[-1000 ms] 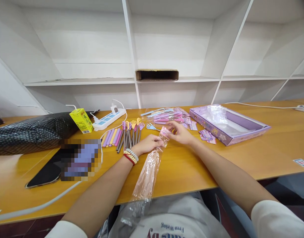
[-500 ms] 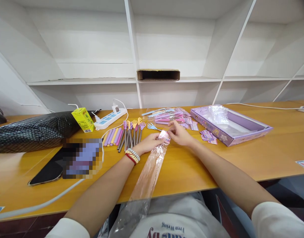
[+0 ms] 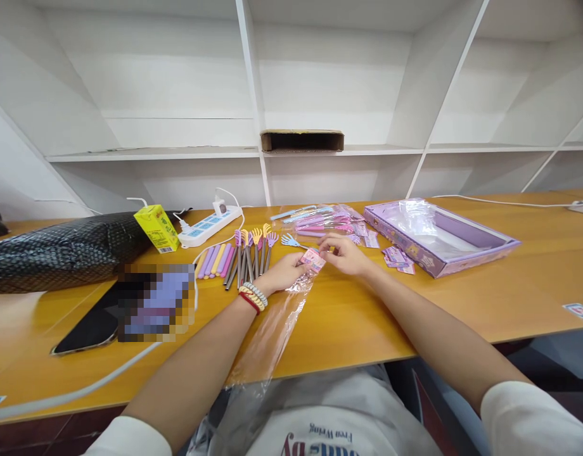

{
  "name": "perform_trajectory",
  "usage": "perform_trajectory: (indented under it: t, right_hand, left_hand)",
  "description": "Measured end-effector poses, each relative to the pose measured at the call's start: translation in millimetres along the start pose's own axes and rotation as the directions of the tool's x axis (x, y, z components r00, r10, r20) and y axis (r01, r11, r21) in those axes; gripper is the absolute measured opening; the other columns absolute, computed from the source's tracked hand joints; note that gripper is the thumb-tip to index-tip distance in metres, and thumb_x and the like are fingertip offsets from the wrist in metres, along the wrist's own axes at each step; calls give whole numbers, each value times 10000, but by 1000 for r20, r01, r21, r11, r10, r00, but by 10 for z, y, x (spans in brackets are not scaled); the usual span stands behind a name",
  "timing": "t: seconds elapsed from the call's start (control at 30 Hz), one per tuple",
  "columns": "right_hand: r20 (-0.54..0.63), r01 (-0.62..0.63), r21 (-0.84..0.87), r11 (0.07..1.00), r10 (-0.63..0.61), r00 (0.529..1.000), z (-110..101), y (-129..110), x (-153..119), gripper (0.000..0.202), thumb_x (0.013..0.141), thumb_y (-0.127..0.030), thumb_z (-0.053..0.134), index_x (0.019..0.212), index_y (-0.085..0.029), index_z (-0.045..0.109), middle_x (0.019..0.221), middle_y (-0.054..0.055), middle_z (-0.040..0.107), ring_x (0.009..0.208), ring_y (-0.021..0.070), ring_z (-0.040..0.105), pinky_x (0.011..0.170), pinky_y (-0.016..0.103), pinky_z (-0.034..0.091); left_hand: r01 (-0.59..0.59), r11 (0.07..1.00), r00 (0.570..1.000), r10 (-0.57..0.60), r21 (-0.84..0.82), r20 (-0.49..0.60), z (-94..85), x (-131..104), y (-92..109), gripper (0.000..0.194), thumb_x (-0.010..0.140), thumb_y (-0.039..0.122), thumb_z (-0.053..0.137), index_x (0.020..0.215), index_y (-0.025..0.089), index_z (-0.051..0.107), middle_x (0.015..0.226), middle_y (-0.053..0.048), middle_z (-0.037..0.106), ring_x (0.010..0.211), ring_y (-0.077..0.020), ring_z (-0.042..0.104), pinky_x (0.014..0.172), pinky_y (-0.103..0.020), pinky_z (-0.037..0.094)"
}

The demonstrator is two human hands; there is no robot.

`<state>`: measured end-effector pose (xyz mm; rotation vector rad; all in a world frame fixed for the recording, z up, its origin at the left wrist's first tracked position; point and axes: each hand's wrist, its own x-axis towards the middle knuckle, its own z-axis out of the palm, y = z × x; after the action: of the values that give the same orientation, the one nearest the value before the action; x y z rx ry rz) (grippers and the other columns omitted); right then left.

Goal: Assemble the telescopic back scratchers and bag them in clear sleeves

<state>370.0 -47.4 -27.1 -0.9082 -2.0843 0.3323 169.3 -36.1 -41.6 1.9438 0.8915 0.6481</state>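
1. Just then, the pink printed card point(image 3: 313, 259) had tipped from its straighter stance of half a second earlier, slanting down to the right, while both hands stayed in nearly the same spot.
2. The clear sleeve point(image 3: 275, 335) had changed too: its pinkish look had faded, and the table point(image 3: 348, 323) showed plainly through it. To my eye, the work was still fine adjustment at the sleeve's far end; I couldn't tell whether the card was inside the plastic.
3. The person's left hand point(image 3: 288, 272) had its thumb and fingers closed in a pinch on the card's left side, with crumpled plastic just below.
4. The right hand point(image 3: 343, 254) was curled, thumb and forefinger drawn close together at the card's right corner; whether they gripped anything, I couldn't tell.
5. The card was above the middle of the table, just nearer than a blue claw-ended piece point(image 3: 290, 240). It looked small and flat, with pale lettering too tiny to read.
6. The sleeve looked long, thin and glossy, creased lengthwise, trailing left and near until it passed over the table's near edge.
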Motion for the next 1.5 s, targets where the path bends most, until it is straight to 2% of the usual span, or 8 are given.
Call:
perform_trajectory:
  t: [0.37, 0.53, 0.63, 0.77, 1.0, 1.17, 1.33, 1.5]
  right_hand:
    - [117, -181, 149, 972, 164, 979, 10, 140, 31, 145, 750, -287, 609, 706, -159, 662, 1006, 79, 628, 923, 188, 589, 836, 339, 431]
    - [-63, -292, 4, 956, 292, 954, -379, 359, 26, 207, 752, -304, 541, 760, -143, 671, 827, 63, 648, 777, 165, 584, 727, 282, 439]
    - [-97, -466, -316, 827, 460, 882, -821, 429, -58, 187, 722, -250, 523, 736, -151, 681, 697, 37, 636, 686, 152, 566, 658, 257, 414]
    - [-79, -636, -594, 492, 751, 655, -1264, 504, -186, 150, 669, -183, 541, 678, -157, 688, 674, 67, 646, 658, 171, 587, 597, 253, 403]
    - [-216, -672, -720, 175, 863, 457, -1342, 698, -290, 253, 634, -223, 634, 846, -96, 687, 756, 176, 660, 666, 240, 636, 571, 301, 444]
    - [-336, -721, -644, 254, 753, 565, -1268, 559, -254, 273, 651, -252, 615, 881, -124, 688, 855, 166, 667, 770, 241, 630, 645, 300, 445]
    - [7, -416, -375, 829, 451, 892, -766, 211, -54, 230, 781, -311, 524, 844, -155, 681, 814, 60, 669, 763, 181, 598, 690, 271, 425]
    - [349, -314, 84, 946, 267, 898, -138, 12, 7, 336, 760, -445, 586, 923, -159, 654, 811, 31, 665, 703, 145, 578, 635, 253, 428]
  left_hand:
    - [1, 997, 999, -3, 76, 34, 11, -38, 68, 255, 803, 384, 503, 866, 150, 582, 777, -19, 606, 687, -140, 530, 639, -253, 411]
    - [64, 992, 998, -64, 110, -7, -5, -44, 65, 213, 771, 367, 532, 771, 156, 564, 710, -10, 590, 628, -129, 526, 601, -248, 399]
    - [62, 996, 998, -63, 69, 10, -7, -36, 56, 256, 770, 403, 539, 793, 150, 572, 718, -12, 589, 640, -127, 532, 603, -245, 401]
    - [89, 996, 996, -89, 10, 18, 8, -24, 42, 261, 755, 404, 564, 814, 150, 569, 708, -5, 579, 615, -112, 520, 570, -228, 390]
    - [126, 991, 992, -125, -34, 22, 24, -39, 46, 232, 744, 308, 561, 920, 158, 557, 707, 14, 561, 513, -74, 449, 471, -201, 331]
    - [119, 992, 992, -120, -37, -26, 22, -48, 51, 265, 732, 273, 577, 971, 172, 523, 675, 34, 533, 516, -77, 463, 472, -197, 335]
    - [125, 987, 992, -127, -99, -13, 28, -39, -7, 270, 749, 287, 586, 979, 183, 493, 715, 15, 584, 553, -96, 521, 524, -220, 390]
    - [63, 979, 998, -60, -196, 22, 21, -35, 5, 294, 737, 310, 628, 960, 158, 513, 826, -35, 630, 717, -132, 592, 646, -254, 445]
